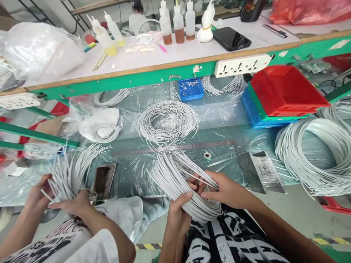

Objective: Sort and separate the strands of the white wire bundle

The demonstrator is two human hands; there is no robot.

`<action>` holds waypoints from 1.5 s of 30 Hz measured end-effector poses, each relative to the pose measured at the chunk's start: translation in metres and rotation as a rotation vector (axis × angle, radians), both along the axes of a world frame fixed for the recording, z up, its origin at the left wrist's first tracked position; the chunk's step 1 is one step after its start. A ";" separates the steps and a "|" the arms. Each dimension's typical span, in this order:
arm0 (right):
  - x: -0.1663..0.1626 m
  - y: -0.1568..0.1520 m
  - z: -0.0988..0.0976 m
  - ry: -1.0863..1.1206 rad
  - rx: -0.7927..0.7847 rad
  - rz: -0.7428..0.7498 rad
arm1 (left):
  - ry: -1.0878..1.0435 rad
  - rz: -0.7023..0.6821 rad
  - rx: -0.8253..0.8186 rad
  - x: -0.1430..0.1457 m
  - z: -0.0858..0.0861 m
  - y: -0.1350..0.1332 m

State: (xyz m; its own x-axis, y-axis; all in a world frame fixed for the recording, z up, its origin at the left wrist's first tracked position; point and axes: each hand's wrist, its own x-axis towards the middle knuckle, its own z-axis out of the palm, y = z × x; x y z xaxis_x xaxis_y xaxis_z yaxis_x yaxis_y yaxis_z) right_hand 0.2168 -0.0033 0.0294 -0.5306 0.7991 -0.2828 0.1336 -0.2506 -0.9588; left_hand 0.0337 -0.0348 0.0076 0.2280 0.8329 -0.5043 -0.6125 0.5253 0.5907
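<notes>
A thick coil of light grey wire (175,179) is tilted up in front of my body at the table's near edge. My left hand (179,212) is wrapped round the coil's lower left side, thumb on top of the strands; some of its fingers show through the loop. From the right, my right hand (223,186) pinches a few strands on the coil's inner right side. Just beyond lies a larger, loose coil of thin white wire (168,122). A small roll of tape (207,156) rests on the plastic-covered table to the right of it.
At left, a co-worker's hands (78,204) hold a bundle of wires (71,171). Stacked bins (285,91) and big wire coils (287,153) stand at right. A metal ruler (189,147) crosses the table. Bottles (178,23) stand on the shelf above a power strip (242,65).
</notes>
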 end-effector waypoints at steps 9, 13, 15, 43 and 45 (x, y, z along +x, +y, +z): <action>0.033 0.006 -0.020 0.171 -0.071 0.169 | -0.012 -0.018 -0.071 0.030 0.007 -0.006; 0.046 0.004 -0.033 0.298 -0.130 0.204 | 0.027 0.003 -0.087 0.048 0.005 -0.011; 0.052 0.002 -0.038 0.340 -0.144 0.205 | 0.052 0.018 -0.104 0.058 0.004 -0.014; 0.088 -0.020 -0.057 0.279 -0.165 0.201 | 0.107 0.176 -0.091 0.099 -0.006 -0.047; 0.088 -0.021 -0.056 0.274 -0.162 0.210 | 0.119 0.177 -0.080 0.100 -0.005 -0.048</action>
State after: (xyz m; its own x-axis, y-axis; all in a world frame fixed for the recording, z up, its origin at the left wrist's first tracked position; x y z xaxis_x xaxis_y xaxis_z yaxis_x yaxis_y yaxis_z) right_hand 0.3047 -0.0243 -0.0262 -0.7512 0.6217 -0.2216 -0.0577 -0.3963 -0.9163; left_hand 0.1332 -0.0827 0.0023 0.0169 0.8109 -0.5849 -0.6281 0.4638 0.6248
